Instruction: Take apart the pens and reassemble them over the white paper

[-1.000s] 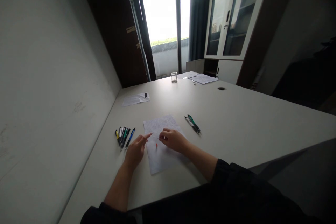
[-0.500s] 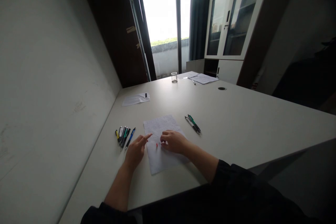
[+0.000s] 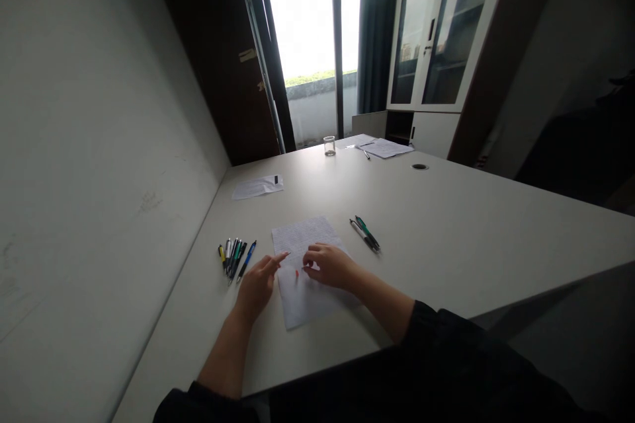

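Note:
A written-on sheet of paper (image 3: 307,307) lies on the table below both hands. My left hand (image 3: 256,284) is closed at the sheet's left edge; a small pointed tip shows past its fingertips, too small to name. My right hand (image 3: 327,266) rests over the sheet's right part with fingers and thumb pinched together, and what they hold is hard to make out. Between the hands a tiny red piece (image 3: 297,273) sits on the paper. Left of my left hand lies a bunch of several pens (image 3: 234,259), with a blue pen (image 3: 247,260) nearest.
Two pens (image 3: 366,234) lie right of the sheet. Farther back on the white table (image 3: 421,238) are a crumpled sheet (image 3: 258,187), a glass (image 3: 329,145), more papers (image 3: 387,148) and a cable hole (image 3: 419,167). A wall (image 3: 124,178) borders the left side.
My right hand's fingers have shifted very slightly upward and drawn together over the paper. My left hand, the pens and the sheet look nearly unchanged.

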Demonstrator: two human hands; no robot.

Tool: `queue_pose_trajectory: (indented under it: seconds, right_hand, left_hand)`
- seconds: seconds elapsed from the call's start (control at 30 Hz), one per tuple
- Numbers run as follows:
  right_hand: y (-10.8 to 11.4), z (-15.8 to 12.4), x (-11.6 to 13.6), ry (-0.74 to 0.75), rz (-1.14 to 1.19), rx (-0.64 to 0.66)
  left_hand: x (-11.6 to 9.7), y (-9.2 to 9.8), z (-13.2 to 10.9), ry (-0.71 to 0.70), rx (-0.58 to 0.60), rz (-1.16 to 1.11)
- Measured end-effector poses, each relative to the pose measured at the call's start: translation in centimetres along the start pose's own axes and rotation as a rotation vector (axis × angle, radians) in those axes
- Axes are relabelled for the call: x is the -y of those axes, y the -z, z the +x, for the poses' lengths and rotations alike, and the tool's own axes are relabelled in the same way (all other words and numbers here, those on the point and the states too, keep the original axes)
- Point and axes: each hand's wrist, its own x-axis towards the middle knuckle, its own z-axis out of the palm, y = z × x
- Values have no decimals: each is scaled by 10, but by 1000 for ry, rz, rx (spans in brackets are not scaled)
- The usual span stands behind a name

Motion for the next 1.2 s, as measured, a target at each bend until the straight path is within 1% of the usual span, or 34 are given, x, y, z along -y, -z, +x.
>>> queue_pose_trajectory:
  seconds: [0.13, 0.27, 0.47, 0.6, 0.83, 0.97, 1.1, 1.2]
  right_hand:
    - [0, 1, 0, -52, 39, -101]
    - [-2, 2, 0, -51, 96, -159]
    - [-9, 4, 0, 29, 121, -125]
    - [-8, 4, 3, 61, 120, -104]
    - [-6, 3, 6, 52, 141, -142]
    - [1, 1, 7, 17, 174, -159]
    - [14, -5, 6, -8, 209, -163]
    - [24, -11, 0, -33, 228, -182]
  left_hand:
    - [1, -2, 0, -26, 1, -69]
    - [0, -3, 0, -5, -6, -72]
    - [-6, 0, 1, -80, 14, -32]
    - [-9, 4, 3, -100, 21, -37]
    - [-11, 5, 3, -122, 14, -55]
    - [-6, 4, 2, -115, -11, -75]
    - [1, 5, 2, -102, -41, -86]
    - [4, 6, 2, -94, -57, -96]
